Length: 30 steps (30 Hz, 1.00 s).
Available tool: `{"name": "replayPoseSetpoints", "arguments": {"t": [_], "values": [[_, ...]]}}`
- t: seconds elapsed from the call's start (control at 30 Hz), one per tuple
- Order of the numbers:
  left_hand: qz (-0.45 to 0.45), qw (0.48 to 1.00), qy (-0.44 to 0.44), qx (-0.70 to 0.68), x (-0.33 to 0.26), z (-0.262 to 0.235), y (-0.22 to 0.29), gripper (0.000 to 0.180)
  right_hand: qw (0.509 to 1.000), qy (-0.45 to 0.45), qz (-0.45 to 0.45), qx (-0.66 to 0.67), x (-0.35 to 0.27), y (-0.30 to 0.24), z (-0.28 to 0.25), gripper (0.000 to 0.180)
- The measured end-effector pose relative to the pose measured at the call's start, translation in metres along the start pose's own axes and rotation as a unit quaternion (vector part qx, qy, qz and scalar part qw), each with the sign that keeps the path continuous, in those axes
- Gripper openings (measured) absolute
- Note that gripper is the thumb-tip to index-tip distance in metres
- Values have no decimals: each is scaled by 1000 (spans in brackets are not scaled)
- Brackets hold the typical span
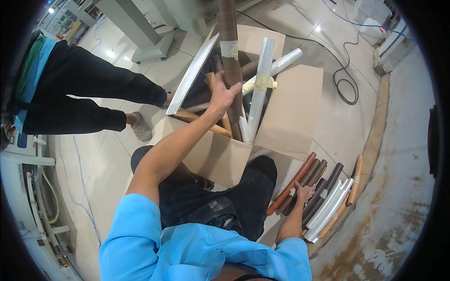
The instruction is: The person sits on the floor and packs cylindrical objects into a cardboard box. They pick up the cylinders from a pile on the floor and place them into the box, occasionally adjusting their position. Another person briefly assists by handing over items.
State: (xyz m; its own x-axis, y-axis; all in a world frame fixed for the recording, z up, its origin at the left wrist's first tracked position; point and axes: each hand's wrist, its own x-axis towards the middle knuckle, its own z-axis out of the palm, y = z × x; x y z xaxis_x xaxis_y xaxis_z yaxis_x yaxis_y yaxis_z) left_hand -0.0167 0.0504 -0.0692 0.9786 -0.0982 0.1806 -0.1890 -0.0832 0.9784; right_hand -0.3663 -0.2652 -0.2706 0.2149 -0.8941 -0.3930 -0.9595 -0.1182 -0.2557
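Observation:
My left hand (pixel 224 96) is closed around a tall dark brown roll (pixel 228 28) that stands upright in an open cardboard box (pixel 295 112). A band of pale tape wraps this roll above the hand. Beside it in the box lean a white roll (pixel 258 105) with yellowish tape, a second white roll (pixel 287 60) and several brown rolls. Down on the floor to the right, my right hand (pixel 304 193) curls over a dark brown roll (pixel 321 172) in a row of rolls; its fingertips are partly hidden. A reddish-brown roll (pixel 293 182) lies left of that hand.
Right of my right hand lie black rolls (pixel 333 175), silvery-white rolls (pixel 330 210) and a tan roll (pixel 356 178), close to the wall (pixel 398 201). Another person in black trousers (pixel 89 70) stands at the left. A black cable (pixel 349 84) loops across the floor.

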Motion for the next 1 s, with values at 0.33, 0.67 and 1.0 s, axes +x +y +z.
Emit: {"name": "replayPoseSetpoints", "arguments": {"t": [0.33, 0.67, 1.0], "values": [[-392, 832, -245, 308, -37, -29, -94, 64, 991, -24, 12, 130, -3, 10, -4, 111], [-136, 759, -386, 507, -29, -2, -46, 58, 974, 77, -93, 192, -1, 21, 45, 105], [-153, 730, -409, 525, -48, -19, -55, 54, 978, 178, -28, 104, 53, 50, 33, 93]]}}
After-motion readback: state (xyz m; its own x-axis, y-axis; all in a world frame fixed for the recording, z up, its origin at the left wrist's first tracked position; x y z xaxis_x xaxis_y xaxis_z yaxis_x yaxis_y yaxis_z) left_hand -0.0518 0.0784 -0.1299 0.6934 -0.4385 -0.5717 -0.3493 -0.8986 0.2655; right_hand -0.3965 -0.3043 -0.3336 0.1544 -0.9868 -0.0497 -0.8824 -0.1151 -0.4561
